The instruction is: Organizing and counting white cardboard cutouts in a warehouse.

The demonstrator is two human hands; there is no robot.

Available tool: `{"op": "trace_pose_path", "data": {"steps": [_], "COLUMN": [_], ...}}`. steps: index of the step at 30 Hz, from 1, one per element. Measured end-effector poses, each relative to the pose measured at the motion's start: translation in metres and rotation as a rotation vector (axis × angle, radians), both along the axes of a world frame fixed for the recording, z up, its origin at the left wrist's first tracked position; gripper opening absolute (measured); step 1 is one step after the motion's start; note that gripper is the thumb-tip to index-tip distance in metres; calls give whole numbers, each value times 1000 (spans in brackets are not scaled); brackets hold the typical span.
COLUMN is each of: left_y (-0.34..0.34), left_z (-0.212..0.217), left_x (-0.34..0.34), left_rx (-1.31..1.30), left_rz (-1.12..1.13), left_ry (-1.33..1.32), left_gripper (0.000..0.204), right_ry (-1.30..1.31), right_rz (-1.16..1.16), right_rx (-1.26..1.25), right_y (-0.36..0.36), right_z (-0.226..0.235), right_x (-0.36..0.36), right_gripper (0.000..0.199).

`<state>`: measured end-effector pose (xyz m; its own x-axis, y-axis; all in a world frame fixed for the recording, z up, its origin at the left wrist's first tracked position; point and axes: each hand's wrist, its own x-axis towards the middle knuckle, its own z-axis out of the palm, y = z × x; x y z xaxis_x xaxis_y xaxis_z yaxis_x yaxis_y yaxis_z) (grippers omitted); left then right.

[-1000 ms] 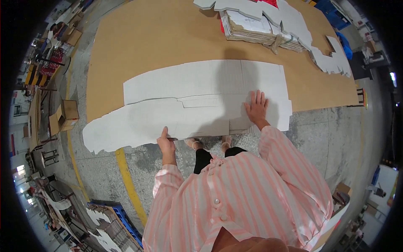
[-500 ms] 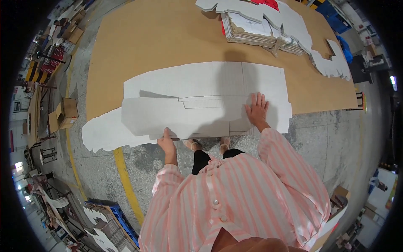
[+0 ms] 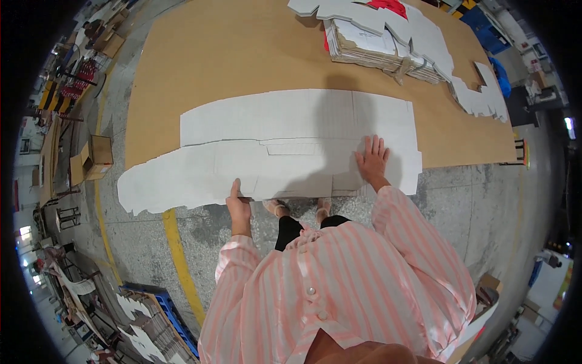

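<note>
A large white cardboard sheet [image 3: 291, 115] with cut edges and crease lines lies flat at the table's near edge. Its narrower left part [image 3: 163, 179] reaches out past the tabletop. My left hand [image 3: 239, 209] grips the near edge, one digit stretched on top and the other fingers curled at or under the rim, partly hidden. Flat on the right part of the sheet rests my right hand [image 3: 373, 161], fingers spread and holding nothing.
A tied stack of cardboard [image 3: 379, 51] with white cut pieces [image 3: 427, 42] and a red item [image 3: 389, 7] lies at the far right of the brown tabletop [image 3: 212, 54]. An open carton [image 3: 94, 161] stands left on the floor. More cut sheets [image 3: 148, 330] sit on a blue pallet [image 3: 176, 318].
The raised left panel of the sheet has gone down flat, and its shadow is gone. My left hand has shifted slightly up and left; my right hand stays pressed in place.
</note>
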<state>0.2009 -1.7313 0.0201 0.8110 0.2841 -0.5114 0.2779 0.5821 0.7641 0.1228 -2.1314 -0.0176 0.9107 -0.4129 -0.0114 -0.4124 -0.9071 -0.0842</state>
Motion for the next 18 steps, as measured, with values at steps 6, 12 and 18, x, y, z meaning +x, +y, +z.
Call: {"op": "trace_pose_path", "data": {"steps": [6, 12, 18], "left_y": [14, 18, 12], "left_z": [-15, -39, -34], "left_x": [-14, -6, -12], "left_rx": [502, 294, 361], "left_rz": [-125, -228, -104], "left_ry": [86, 256, 39], "left_gripper": [26, 27, 28], "right_ry": [46, -99, -61], "right_rz": [54, 106, 94], "right_rx": [-38, -107, -101], "right_y": [9, -10, -11], "right_z": [-3, -12, -18], "right_x": [5, -3, -2], "right_gripper": [65, 64, 64]}}
